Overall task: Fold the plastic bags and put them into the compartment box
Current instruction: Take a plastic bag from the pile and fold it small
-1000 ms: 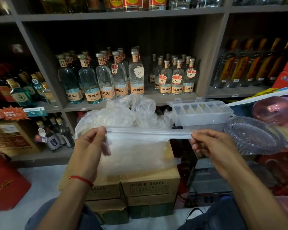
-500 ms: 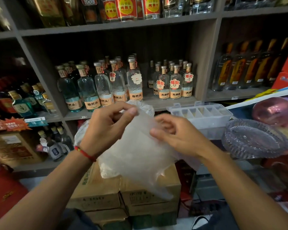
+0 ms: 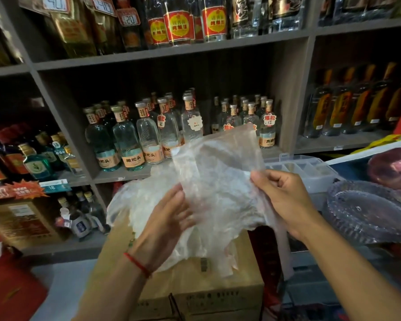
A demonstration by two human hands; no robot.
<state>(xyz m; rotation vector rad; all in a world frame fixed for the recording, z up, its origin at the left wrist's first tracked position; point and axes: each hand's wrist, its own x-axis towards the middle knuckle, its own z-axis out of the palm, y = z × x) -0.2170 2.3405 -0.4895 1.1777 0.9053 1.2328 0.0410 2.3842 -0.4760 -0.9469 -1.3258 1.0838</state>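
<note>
While both hands hold it up in front of the shelves, the plastic bag (image 3: pixel 218 163) stands as a thin, cloudy-clear sheet, crinkled all over, its upper edge roughly straight and its top right corner reaching up in front of the small liquor bottles (image 3: pixel 267 133); bottle labels show dimly through it. The right hand (image 3: pixel 285 200) grips the bag's right side, thumb and curled fingers pinched together on the film, and a loose strip of plastic trails down past the right wrist; the left hand (image 3: pixel 169 218) lies behind the bag's lower left part, its fingers fairly straight and seen hazily through the film, so whether they pinch the film I cannot tell; a red string bracelet (image 3: pixel 137 265) circles the left wrist. Beneath the held bag a heap of more crumpled plastic bags (image 3: pixel 134 205) rests on a cardboard carton (image 3: pixel 206 293). Just right of the bag, behind the right hand, sits the clear compartment box (image 3: pixel 310 170), lid open, its dividers faintly visible; near it on the right is a ribbed glass dish (image 3: pixel 366 212), with a pink glass piece (image 3: pixel 394 167) above that. Larger clear liquor bottles (image 3: pixel 130 142) with tan labels line the middle shelf (image 3: pixel 125 174).
</note>
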